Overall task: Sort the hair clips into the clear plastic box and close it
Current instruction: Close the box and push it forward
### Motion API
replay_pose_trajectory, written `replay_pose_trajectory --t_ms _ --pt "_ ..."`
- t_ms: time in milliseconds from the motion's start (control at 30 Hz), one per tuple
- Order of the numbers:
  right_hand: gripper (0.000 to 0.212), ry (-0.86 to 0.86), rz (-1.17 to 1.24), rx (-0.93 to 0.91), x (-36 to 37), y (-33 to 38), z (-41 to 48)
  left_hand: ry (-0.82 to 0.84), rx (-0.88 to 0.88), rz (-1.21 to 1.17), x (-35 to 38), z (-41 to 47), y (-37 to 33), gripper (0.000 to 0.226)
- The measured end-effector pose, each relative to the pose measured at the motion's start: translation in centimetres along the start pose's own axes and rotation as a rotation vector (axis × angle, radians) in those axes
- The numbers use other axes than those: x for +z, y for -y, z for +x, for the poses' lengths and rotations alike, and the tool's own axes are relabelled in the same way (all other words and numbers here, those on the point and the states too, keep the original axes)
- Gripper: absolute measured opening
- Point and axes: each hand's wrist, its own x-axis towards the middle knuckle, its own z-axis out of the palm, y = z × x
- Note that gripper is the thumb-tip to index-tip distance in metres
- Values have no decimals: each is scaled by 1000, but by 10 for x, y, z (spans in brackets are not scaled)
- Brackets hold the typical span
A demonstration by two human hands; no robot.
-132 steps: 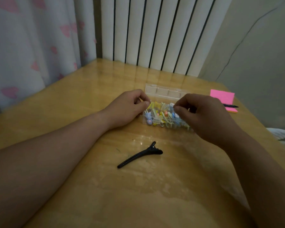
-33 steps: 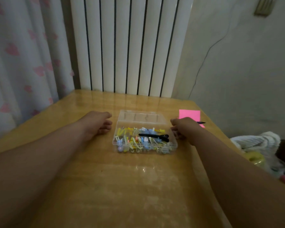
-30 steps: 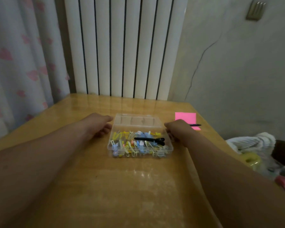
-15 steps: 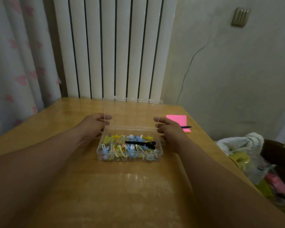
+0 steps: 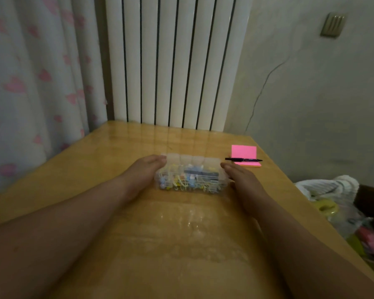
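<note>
At frame centre, the clear plastic box (image 5: 190, 168) of small coloured hair clips (image 5: 181, 184) sits on the wooden bench (image 5: 160, 244), lid down. The left hand (image 5: 145, 172) and right hand (image 5: 241, 180) flank its ends, their fingers (image 5: 158, 160) nearly straight and touching it.

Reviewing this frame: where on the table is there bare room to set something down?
Free: the near table in front of the clear plastic box; the far strip between box and radiator; the left side toward the curtain. Crowded: the box's ends, met by left hand and right hand, and the right edge with pink sticky notes and pen.
</note>
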Motion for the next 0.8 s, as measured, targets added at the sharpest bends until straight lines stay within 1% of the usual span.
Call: replay_pose_trajectory --t_ms 67,133,233,300,400,433,467,533,567,600,700,800 --pt "31 -6 -104 -89 2 -2 -7 -39 72 135 2 -6 6 40" --pt "33 -25 -230 -140 5 -4 -11 -62 116 217 5 -8 12 41" --pt "32 -83 -371 -234 10 -8 -12 -106 170 271 9 -9 20 39" --pt "30 -131 -464 -303 14 -10 -15 -156 244 344 10 -10 22 33" --pt "33 -124 -585 -325 16 -14 -21 -178 330 459 15 -16 23 32" --pt "37 -97 -655 -316 15 -15 -25 -164 320 488 16 -18 24 34" --pt "45 -78 -740 -309 14 -16 -28 -138 296 522 18 -20 25 42" --pt "61 -80 -885 -301 13 -17 -34 -92 254 628 20 -25 27 67" --pt "66 -88 -933 -305 13 -17 -36 -84 244 704 22 -27 26 74" --pt "67 -95 -967 -320 14 -17 -37 -85 245 782 22 -27 25 76" --pt "58 -132 -981 -392 21 -16 -38 -122 273 974 24 -24 24 68" --pt "50 -159 -1006 -418 26 -11 -37 -141 323 1044 23 -20 26 61"
